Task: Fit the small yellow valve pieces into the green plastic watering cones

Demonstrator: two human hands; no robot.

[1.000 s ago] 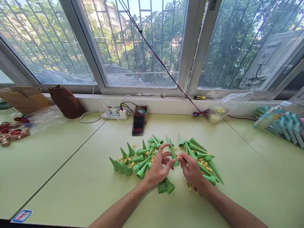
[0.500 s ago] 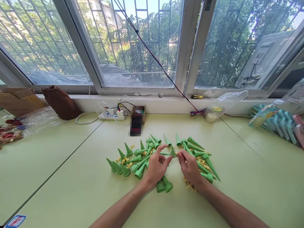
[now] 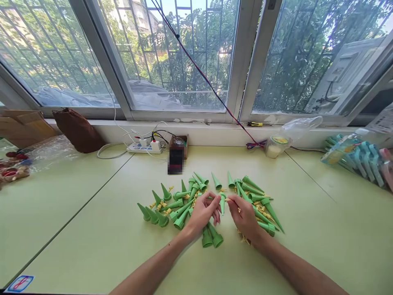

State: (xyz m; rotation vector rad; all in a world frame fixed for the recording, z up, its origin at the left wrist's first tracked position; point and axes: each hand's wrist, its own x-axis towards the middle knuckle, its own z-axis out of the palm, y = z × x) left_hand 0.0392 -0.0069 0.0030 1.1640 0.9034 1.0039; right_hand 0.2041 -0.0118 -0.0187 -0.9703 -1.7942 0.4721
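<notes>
My left hand [image 3: 202,212] is closed around the edge of a green plastic cone spike [image 3: 222,203], its narrow tip pointing down. My right hand [image 3: 245,217] pinches a small yellow plastic piece [image 3: 227,199] against the side of that spike, near its wide end; whether it sits in the spike I cannot tell. To the left, several spikes [image 3: 162,220] stand upright on their wide ends with yellow pieces among them. Beside my right hand lies a heap of green spikes [image 3: 272,213] over loose yellow pieces [image 3: 260,215]. Two spikes [image 3: 211,239] lie below my left wrist.
A power strip [image 3: 144,148] with cables and a small box [image 3: 181,143] stand at the back by the window ledge. A plastic cup in a bag [image 3: 274,146] and light-blue plastic parts [image 3: 365,157] are at the right. A brown bag [image 3: 78,131] leans at the left.
The held spike has turned from tip up to tip down. My left fingers have curled in and shifted; my right hand stays at its side with the yellow piece.
</notes>
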